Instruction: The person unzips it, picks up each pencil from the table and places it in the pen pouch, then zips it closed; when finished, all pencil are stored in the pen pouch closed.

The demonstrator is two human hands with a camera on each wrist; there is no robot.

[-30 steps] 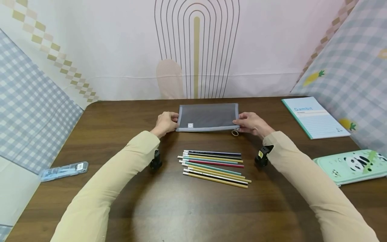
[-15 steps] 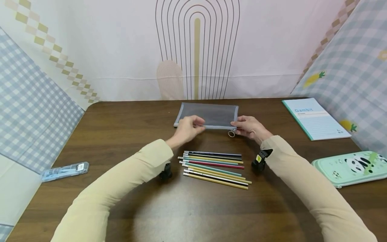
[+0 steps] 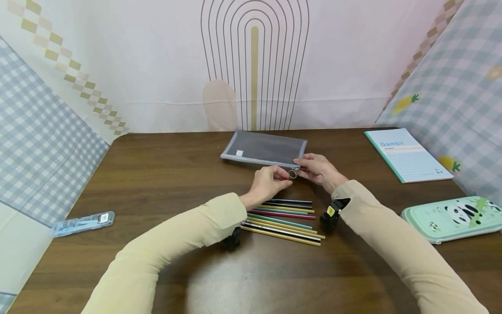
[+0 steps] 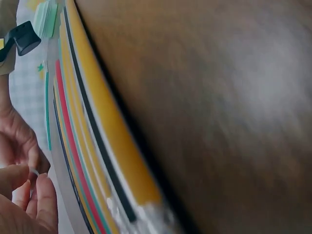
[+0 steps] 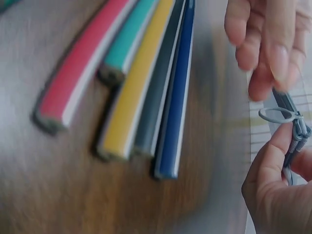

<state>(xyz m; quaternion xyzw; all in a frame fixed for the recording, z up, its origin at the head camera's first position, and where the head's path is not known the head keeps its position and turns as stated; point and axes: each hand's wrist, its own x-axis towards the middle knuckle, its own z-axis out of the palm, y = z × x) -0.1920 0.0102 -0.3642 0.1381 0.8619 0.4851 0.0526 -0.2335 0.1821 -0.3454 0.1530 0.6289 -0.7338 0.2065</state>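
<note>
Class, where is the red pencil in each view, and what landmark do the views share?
Head: the red pencil lies below and slightly right of centre.
Left wrist: the red pencil is on the left, slanting down toward the bottom edge.
Right wrist: the red pencil is at upper left.
Shared landmark: the right hand.

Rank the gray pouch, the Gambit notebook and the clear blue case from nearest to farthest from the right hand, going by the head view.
From the right hand:
1. Gray pouch: nearest, its corner gripped by that hand.
2. Gambit notebook: off to its right.
3. Clear blue case: farthest, at the table's left side.
</note>
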